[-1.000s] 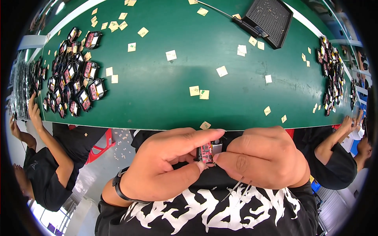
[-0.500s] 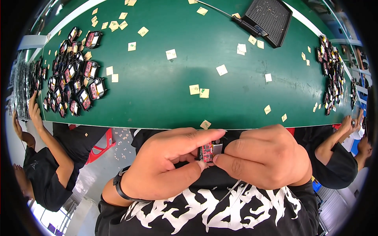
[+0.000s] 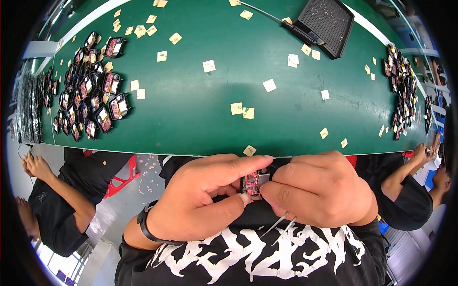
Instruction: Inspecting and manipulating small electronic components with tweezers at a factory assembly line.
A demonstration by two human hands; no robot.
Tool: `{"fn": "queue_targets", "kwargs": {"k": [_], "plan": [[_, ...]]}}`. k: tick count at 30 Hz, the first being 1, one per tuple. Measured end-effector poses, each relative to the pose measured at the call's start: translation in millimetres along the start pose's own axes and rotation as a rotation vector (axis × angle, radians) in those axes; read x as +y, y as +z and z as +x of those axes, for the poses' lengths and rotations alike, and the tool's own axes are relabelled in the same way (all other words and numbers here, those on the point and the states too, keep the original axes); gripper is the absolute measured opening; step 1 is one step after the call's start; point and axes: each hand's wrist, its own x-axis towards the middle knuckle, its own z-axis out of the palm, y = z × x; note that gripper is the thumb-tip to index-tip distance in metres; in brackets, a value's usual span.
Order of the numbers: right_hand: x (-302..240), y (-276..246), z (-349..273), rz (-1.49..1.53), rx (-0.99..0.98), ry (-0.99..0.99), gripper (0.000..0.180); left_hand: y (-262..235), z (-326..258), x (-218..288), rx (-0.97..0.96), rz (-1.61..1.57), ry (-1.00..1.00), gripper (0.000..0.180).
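Observation:
Just in front of the table's near edge, my left hand (image 3: 195, 198) is closed round a small black-cased electronic device with a red circuit board (image 3: 252, 183) and a silver block (image 3: 263, 178). Its thumb and fingers grip the left side, and the board faces up. My right hand (image 3: 329, 190) is closed, fingertips pressed against the device's right side and partly covering it. From under that hand poke two thin metal prongs, which look like tweezers (image 3: 281, 224); the rest of them is hidden in the hand.
Similar open devices (image 3: 86, 88) cluster on the green table (image 3: 191, 114) at left, more (image 3: 401, 90) at far right. Small pale paper squares (image 3: 208, 66) lie scattered. A black perforated tray (image 3: 327, 24) stands at the back. Co-workers (image 3: 62, 200) sit on both sides.
The metal prongs under my right hand have swung and now show more clearly. My right fingertips have shifted slightly on the device. The left co-worker's hands have drawn back from the table.

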Motion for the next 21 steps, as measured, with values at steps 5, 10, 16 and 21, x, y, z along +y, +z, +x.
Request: {"fn": "queue_targets", "kwargs": {"k": [5,10,16,21], "plan": [[-0.8,-0.1,0.2,-0.009,-0.001,-0.004,0.021,2.1,-0.7,15.6,0.009,-0.095,-0.156,0.061],[-2.1,3.0,0.4,-0.037,0.011,-0.021,0.019,1.7,-0.2,16.7,0.008,-0.098,-0.174,0.06],[-1.9,6.6,2.3,-0.054,0.029,-0.024,0.013,-1.1,-0.2,-3.4,0.016,-0.042,-0.033,0.06],[-1.9,6.8,3.2,-0.043,0.015,-0.009,0.012,-3.0,0.3,-3.4,0.008,-0.041,-0.047,0.06]]}}
